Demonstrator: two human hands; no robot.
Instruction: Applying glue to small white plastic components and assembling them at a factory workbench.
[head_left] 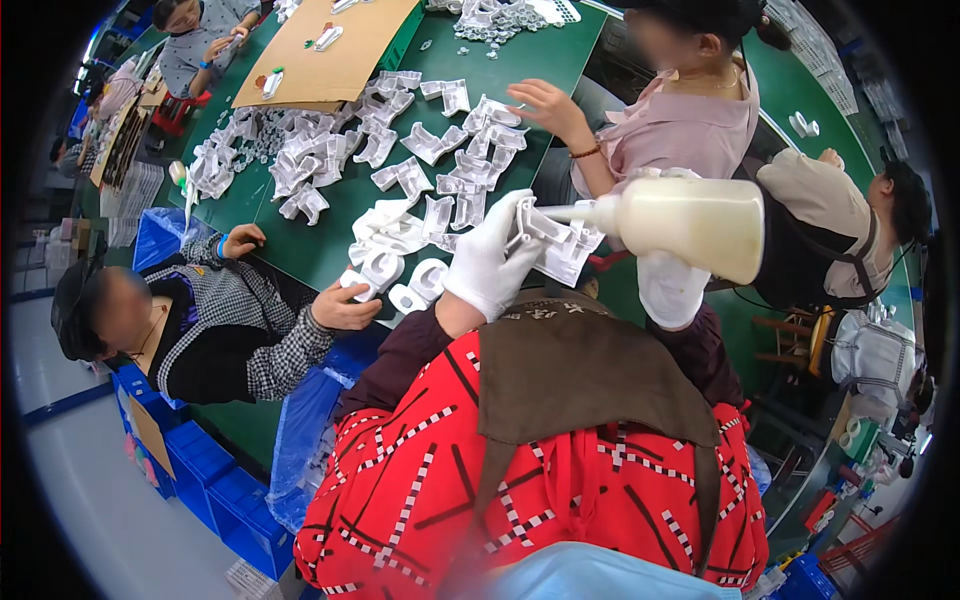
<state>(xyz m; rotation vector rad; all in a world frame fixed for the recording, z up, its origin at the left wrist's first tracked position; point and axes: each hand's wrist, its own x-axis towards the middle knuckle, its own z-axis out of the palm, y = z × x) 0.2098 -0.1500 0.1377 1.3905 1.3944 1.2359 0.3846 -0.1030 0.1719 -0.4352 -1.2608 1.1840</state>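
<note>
My left hand [492,262], in a white glove, grips a white moulded plastic part [556,240] over the near edge of the green table [330,240]. My right hand [668,288], also gloved, holds a cream squeeze bottle [692,226] on its side. The bottle's thin nozzle [562,213] points left and touches the top of the part. More white plastic parts [392,250] lie just left of my left hand.
Heaps of white parts [300,160] cover the table, with a brown cardboard sheet [325,50] at the far end. Co-workers sit around: one at left with a hand [345,307] on a part, one at right with a hand [545,105] reaching in. Blue crates [215,490] stand lower left.
</note>
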